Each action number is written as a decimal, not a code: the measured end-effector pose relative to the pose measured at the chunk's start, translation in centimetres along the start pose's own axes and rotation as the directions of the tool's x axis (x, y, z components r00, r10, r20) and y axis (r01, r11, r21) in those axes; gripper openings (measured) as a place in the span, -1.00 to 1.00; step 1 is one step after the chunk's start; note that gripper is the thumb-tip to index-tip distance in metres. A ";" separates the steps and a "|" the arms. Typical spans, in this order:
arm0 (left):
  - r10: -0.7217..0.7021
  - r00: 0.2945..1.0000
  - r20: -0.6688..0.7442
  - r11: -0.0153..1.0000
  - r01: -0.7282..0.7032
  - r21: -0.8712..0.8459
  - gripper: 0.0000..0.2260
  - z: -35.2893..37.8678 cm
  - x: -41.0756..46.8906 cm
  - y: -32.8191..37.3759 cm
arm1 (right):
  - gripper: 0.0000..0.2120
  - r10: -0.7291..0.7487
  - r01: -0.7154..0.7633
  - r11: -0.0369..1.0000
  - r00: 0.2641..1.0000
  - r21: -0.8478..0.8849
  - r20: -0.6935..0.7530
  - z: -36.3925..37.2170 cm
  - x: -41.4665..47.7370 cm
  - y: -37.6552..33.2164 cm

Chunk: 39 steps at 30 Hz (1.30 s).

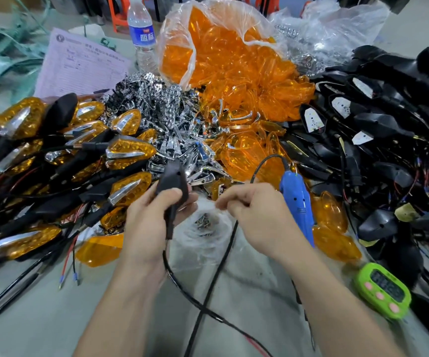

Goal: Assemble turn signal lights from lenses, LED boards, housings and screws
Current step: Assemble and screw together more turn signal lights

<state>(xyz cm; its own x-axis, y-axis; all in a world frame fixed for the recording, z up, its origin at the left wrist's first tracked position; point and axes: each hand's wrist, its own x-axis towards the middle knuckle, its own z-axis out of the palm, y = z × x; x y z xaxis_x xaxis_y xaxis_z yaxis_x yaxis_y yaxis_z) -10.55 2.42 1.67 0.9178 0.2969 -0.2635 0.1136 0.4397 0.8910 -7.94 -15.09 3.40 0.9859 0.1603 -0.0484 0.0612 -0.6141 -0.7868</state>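
My left hand (149,217) grips a black turn signal housing (172,181) with its back up and its stalk and wire trailing down. My right hand (254,210) has its fingertips pinched together just above a small clear bag of screws (205,224); what they pinch is too small to tell. A blue electric screwdriver (298,204) lies to the right of that hand. Loose orange lenses (234,81) spill from a clear bag at the back. Chrome reflector pieces (167,119) are heaped in the middle. Black housings with white LED boards (362,119) are piled on the right.
Finished amber lights (53,155) with black stalks and wires are stacked on the left. A green timer (383,289) sits at the right front. A water bottle (142,34) and a printed sheet (79,63) stand behind. A black cord (208,292) crosses the table front.
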 end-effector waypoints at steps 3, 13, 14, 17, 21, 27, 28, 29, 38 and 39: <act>-0.016 0.998 -0.053 1.000 0.015 -0.022 -0.85 -1.5 0.9 0.1 | -0.71 -0.014 0.058 0.974 0.980 -0.217 0.200 1.7 0.4 -0.4; -0.031 0.997 0.074 0.999 0.032 -0.014 -0.74 -1.9 0.4 0.4 | -0.90 -0.170 0.240 0.719 0.971 -0.652 0.171 4.8 0.7 -1.6; -0.009 0.994 0.107 1.000 0.010 -0.008 -0.64 -1.9 0.3 0.4 | -0.91 -0.184 0.256 0.709 0.967 -0.658 0.177 4.9 0.8 -1.5; 0.056 0.982 0.179 0.997 -0.064 0.041 -0.46 -1.8 0.1 0.5 | -0.88 -0.175 0.234 0.767 0.972 -0.598 0.156 5.0 1.0 -1.0; 0.090 0.977 0.193 0.986 -0.115 0.123 -0.42 -1.8 0.0 0.3 | -0.96 -0.093 0.137 0.891 0.988 -0.433 0.121 4.5 1.3 -0.3; 0.096 0.973 0.208 0.980 -0.128 0.150 -0.46 -1.6 -0.2 0.4 | -0.87 0.050 -0.050 0.999 0.996 0.007 -0.071 2.8 0.8 0.5; 0.093 0.974 0.207 0.982 -0.124 0.143 -0.44 -1.4 -0.2 0.5 | -0.84 0.081 -0.070 0.992 0.992 0.109 -0.095 2.3 0.6 0.4; 0.089 0.975 0.205 0.985 -0.117 0.130 -0.42 -1.3 -0.3 0.5 | -0.83 0.108 -0.084 0.973 0.989 0.214 -0.103 1.8 0.4 0.1; 0.298 0.914 0.275 0.909 -0.360 0.209 -0.35 0.6 -1.0 0.5 | -0.74 0.042 0.001 0.859 0.996 0.512 -0.073 -1.1 -1.1 -0.2; 0.328 0.902 0.281 0.886 -0.397 0.240 -0.34 0.9 -1.2 0.5 | -0.70 0.034 0.013 0.876 0.995 0.483 -0.090 -1.3 -1.1 0.0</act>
<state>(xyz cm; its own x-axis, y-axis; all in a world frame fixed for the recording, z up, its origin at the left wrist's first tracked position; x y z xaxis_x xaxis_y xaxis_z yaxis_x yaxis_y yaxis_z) -11.20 1.53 2.77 0.9718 0.1742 0.1589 -0.1728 0.0677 0.9826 -8.82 -16.28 4.23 0.9974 0.0692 -0.0202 -0.0087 -0.1625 -0.9867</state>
